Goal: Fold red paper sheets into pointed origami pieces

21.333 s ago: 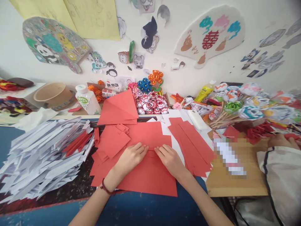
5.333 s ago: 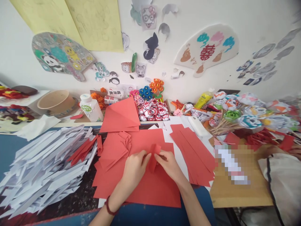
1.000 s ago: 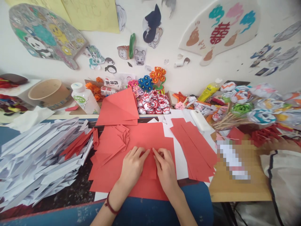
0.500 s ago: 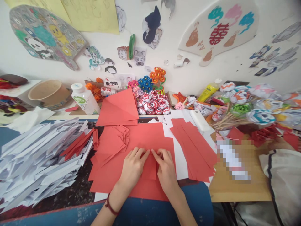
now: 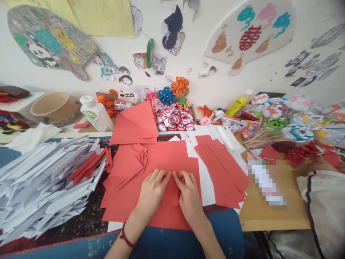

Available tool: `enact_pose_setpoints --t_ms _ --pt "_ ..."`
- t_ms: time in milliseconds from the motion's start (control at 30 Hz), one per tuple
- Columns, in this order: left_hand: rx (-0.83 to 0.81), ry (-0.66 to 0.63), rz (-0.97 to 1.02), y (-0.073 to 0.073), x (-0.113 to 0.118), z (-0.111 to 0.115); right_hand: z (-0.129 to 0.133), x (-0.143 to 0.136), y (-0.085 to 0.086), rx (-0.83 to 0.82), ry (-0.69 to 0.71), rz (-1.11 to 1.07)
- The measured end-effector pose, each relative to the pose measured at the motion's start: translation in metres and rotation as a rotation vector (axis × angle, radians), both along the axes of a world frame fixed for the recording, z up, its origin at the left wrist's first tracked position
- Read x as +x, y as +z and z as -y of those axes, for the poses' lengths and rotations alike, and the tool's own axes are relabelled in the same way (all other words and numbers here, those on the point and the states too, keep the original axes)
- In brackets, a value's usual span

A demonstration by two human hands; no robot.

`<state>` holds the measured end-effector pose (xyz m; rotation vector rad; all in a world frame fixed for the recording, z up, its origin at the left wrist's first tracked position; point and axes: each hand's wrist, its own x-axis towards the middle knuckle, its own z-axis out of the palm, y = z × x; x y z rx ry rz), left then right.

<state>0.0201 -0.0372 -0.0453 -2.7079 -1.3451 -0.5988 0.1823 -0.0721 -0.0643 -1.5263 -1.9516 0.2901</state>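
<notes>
Wall [image 5: 194,54], white and dotted with cut-out drawings, fills the upper part of the view behind the worktop [image 5: 78,223], whose dark speckled surface shows between the papers. A broad heap of folded white strips [image 5: 48,183] spreads over the left side, with a few folded red strips [image 5: 88,167] lying on its right flank. In the middle, large red sheets [image 5: 124,205] lie flat in overlapping layers. To the far right, a bundle of paper flowers [image 5: 277,124] on thin sticks lies above a tan board [image 5: 275,219]. Long red slips [image 5: 221,169] slant across white paper just right of the large sheets, and more red sheets [image 5: 134,124] rest at the back, in front of a cluster of red-and-white paper balls [image 5: 176,118].

Both hands are over the large sheets, fingers curled and nearly closed. The left hand [image 5: 151,190] and right hand [image 5: 190,192] face each other, fingertips almost meeting as they hold the top edge of a small red rectangle [image 5: 170,196] between them; the thumbs' exact grip is partly hidden. That piece lies on the large sheets, its lower part showing between the hands. Smallest is a dark red band [image 5: 124,235] around the left wrist.
</notes>
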Motion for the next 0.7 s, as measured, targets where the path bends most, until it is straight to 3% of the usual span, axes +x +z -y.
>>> enact_pose_setpoints --t_ms 400,700 --pt "-0.051 0.016 0.041 -0.0028 -0.0013 0.0003 0.0010 0.0005 0.0006 0.000 0.003 0.037" --pt "-0.018 -0.015 -0.103 0.0022 0.0016 -0.0018 0.0002 0.0018 -0.0005 0.002 0.020 0.015"
